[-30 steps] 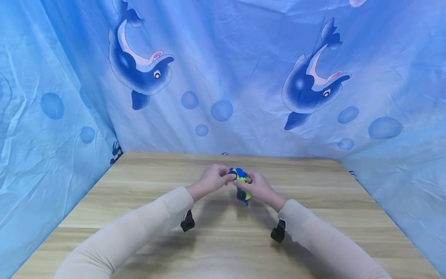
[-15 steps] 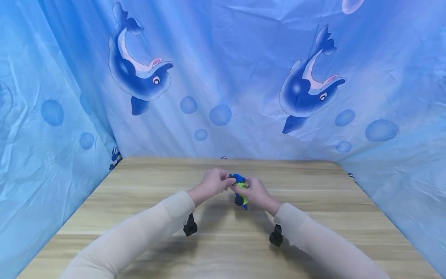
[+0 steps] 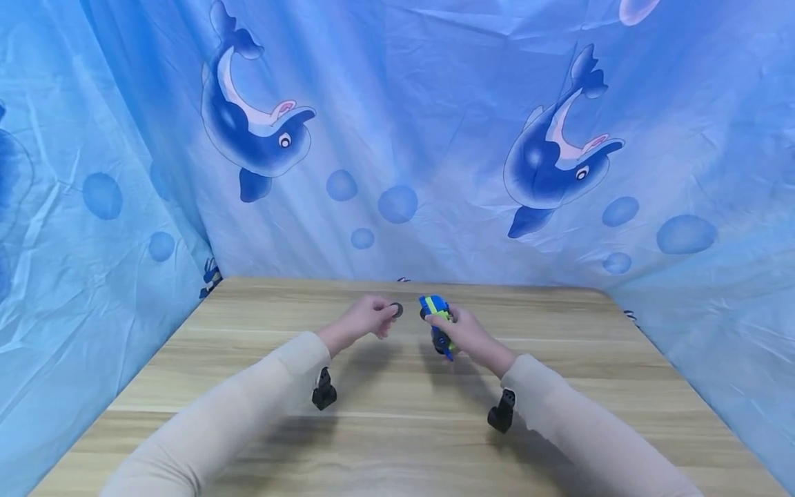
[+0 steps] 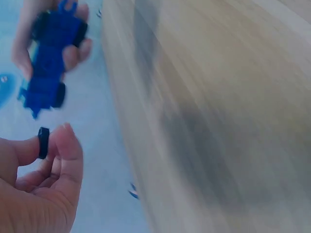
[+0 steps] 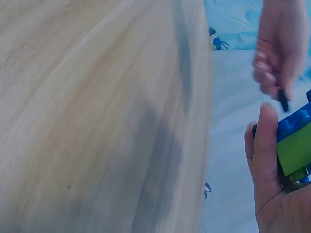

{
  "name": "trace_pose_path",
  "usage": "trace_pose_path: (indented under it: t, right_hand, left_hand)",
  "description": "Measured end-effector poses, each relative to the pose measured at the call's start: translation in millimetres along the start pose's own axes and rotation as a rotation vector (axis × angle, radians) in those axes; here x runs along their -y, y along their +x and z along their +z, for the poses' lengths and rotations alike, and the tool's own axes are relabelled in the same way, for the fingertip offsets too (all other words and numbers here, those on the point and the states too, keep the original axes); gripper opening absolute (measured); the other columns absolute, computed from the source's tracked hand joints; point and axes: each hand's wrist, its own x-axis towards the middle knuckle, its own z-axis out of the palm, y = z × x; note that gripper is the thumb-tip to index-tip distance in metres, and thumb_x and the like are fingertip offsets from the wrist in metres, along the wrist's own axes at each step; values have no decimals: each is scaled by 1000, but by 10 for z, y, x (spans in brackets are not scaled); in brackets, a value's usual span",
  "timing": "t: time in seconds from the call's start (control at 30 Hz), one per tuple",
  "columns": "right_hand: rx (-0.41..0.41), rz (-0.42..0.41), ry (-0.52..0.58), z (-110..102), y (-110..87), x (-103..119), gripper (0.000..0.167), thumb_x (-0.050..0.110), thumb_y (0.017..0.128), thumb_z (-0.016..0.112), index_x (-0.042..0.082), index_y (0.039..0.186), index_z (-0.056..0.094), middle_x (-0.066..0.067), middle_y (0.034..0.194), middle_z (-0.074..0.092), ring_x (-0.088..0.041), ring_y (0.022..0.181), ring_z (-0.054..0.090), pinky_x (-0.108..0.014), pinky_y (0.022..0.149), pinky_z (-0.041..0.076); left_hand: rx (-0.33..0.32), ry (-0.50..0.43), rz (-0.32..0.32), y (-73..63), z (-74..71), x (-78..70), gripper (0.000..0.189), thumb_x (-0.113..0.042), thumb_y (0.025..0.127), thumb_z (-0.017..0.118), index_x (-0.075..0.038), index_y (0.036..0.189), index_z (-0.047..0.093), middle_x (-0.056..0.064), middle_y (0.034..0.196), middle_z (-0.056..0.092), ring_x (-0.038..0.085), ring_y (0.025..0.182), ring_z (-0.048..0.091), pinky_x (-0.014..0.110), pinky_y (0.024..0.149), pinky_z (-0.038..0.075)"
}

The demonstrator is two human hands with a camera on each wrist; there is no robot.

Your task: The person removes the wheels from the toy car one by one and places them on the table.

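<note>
A small black toy wheel [image 3: 397, 310] is pinched between the thumb and fingertips of my left hand [image 3: 366, 319], held above the table. My right hand [image 3: 470, 334] grips a blue and lime-green toy car [image 3: 434, 302] a little to the right, also raised. The left wrist view shows the car's blue underside [image 4: 47, 65] with black wheels at three corners. At the corner nearest the camera on the left no wheel shows. A gap separates the loose wheel from the car. In the right wrist view the car's green side [image 5: 296, 149] rests against my fingers, and the frame edge cuts it off.
Beneath both hands lies a wood-grain table [image 3: 397, 442]. A blue curtain [image 3: 459, 138] printed with dolphins hangs behind its far edge and along both sides. Black wrist cameras hang below each sleeve.
The wheel and the car were together between both hands. Now my left hand has drawn away to the left with the wheel, while my right hand has shifted slightly right with the car.
</note>
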Motion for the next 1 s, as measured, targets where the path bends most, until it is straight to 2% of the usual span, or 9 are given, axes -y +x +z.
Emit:
trace_pose_path:
  t: [0.13, 0.37, 0.47, 0.57, 0.67, 0.83, 1.0]
  right_hand:
    - [3, 20, 39, -40, 3, -3, 57, 38, 94, 61, 3, 134, 42, -17, 98, 62, -25, 75, 65, -41, 54, 59]
    - [50, 14, 43, -77, 6, -25, 65, 42, 88, 69, 8, 137, 42, -26, 109, 60, -25, 76, 63, -41, 52, 58]
    - [63, 9, 31, -82, 17, -42, 73, 44, 84, 73, 10, 140, 41, -23, 111, 58, -26, 79, 62, -43, 53, 58]
    - [60, 16, 33, -83, 32, -60, 74, 43, 84, 74, 10, 141, 41, -19, 110, 57, -26, 80, 62, -44, 53, 59]
    - [69, 25, 42, -82, 38, -74, 70, 41, 85, 72, 10, 140, 42, -20, 110, 57, -25, 76, 61, -41, 52, 58]
    - [69, 35, 56, -85, 26, -86, 69, 41, 87, 71, 11, 141, 41, -22, 113, 57, -24, 76, 60, -39, 52, 58]
    - [51, 37, 63, -90, 21, -93, 75, 43, 85, 72, 10, 143, 38, -26, 120, 55, -26, 83, 61, -42, 53, 58]
  left_hand:
    - [46, 2, -59, 60, -72, 184, 28, -17, 99, 56, 2, 78, 60, 7, 68, 61, 13, 60, 60, 32, 66, 59]
    - [147, 167, -46, 142, -166, 438, 33, -16, 94, 63, -7, 65, 52, 4, 58, 61, 15, 58, 62, 28, 66, 57]
    - [171, 163, -69, 149, -191, 491, 34, -13, 93, 64, -8, 63, 47, 4, 60, 58, 15, 58, 62, 30, 66, 59]
    - [166, 153, -108, 148, -208, 522, 34, -11, 93, 63, -8, 64, 46, 4, 62, 56, 15, 58, 60, 31, 65, 59]
    - [144, 162, -146, 150, -207, 555, 30, -12, 93, 63, -7, 66, 51, 4, 63, 56, 14, 58, 58, 28, 64, 57]
    - [100, 208, -188, 179, -173, 576, 25, -14, 92, 65, -2, 71, 60, 2, 62, 57, 12, 56, 58, 27, 63, 57]
    - [51, 270, -230, 215, -149, 569, 28, -19, 90, 68, 0, 70, 63, 1, 58, 58, 11, 52, 57, 25, 61, 56]
